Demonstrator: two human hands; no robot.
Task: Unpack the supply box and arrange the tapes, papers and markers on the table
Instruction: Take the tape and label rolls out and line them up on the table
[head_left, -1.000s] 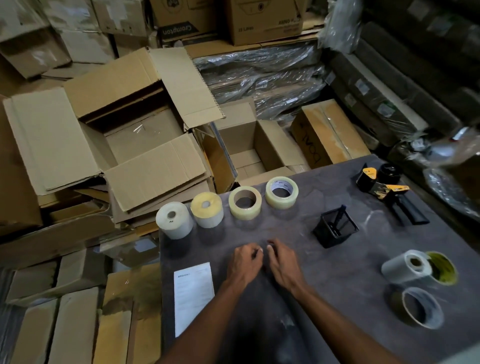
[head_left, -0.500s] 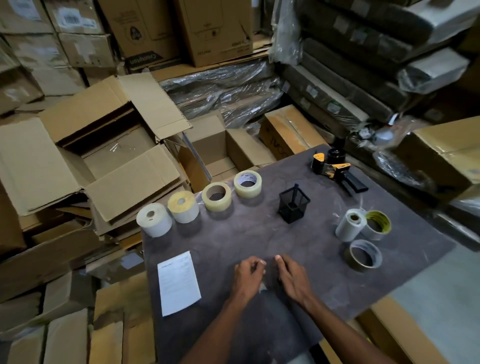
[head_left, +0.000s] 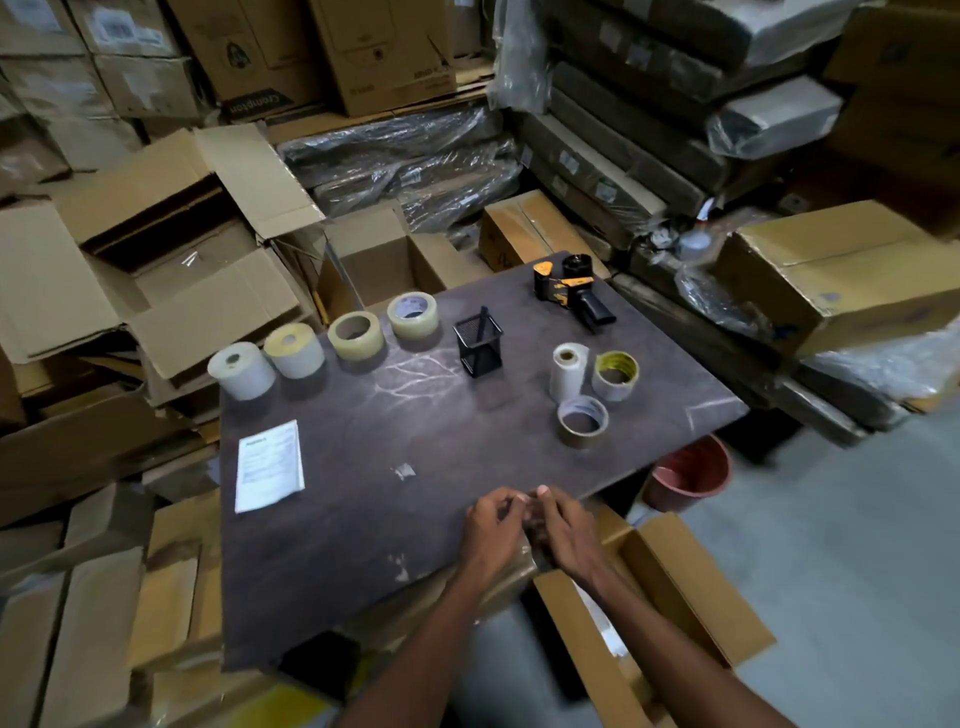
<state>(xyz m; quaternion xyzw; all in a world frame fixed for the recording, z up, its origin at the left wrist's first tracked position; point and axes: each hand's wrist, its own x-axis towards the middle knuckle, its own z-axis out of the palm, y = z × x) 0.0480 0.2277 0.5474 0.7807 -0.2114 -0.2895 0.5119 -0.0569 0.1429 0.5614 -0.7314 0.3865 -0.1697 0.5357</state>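
Supply box (head_left: 670, 603) open on floor just below near right edge of table (head_left: 467, 441), flaps up, contents mostly hidden, something pale inside, cannot tell what. Corrugated card: light, stiff along the walls, floppy at the flaps; best gripped by the side walls or underneath, not by a flap.

Tapes already out. Row of four at far left of table: white roll (head_left: 242, 370), yellow-cored roll (head_left: 294, 349), clear roll (head_left: 356, 335), second clear roll (head_left: 413, 315), side by side, close but apart. Group of three at right: upright white roll (head_left: 568, 371) touching or just beside yellow-cored tape (head_left: 615, 375), brown tape (head_left: 582, 421) near in front. Rolls probably rigid, moderately heavy, outer wrap slick; thumb through the core or a pinch across the rim likely safest. Narrow upright roll looks tippy.

Paper sheet (head_left: 270, 466) flat near left edge; thin, limp, likely needs sliding to an edge or lifting by a corner. Mesh holder (head_left: 478, 347) mid-table with one dark marker-like stick in it; light, easy to knock. Tape dispenser (head_left: 574, 291) at far right corner, handle pointing toward viewer.

Left hand (head_left: 493, 530) and right hand (head_left: 566, 530) together over near table edge, fingers curled inward, fingertips meeting; something small and clear possibly pinched between, too blurred to name. Grip state: cannot tell for either.

Red bucket (head_left: 691, 473) on floor under right corner. Stacked cartons all around.
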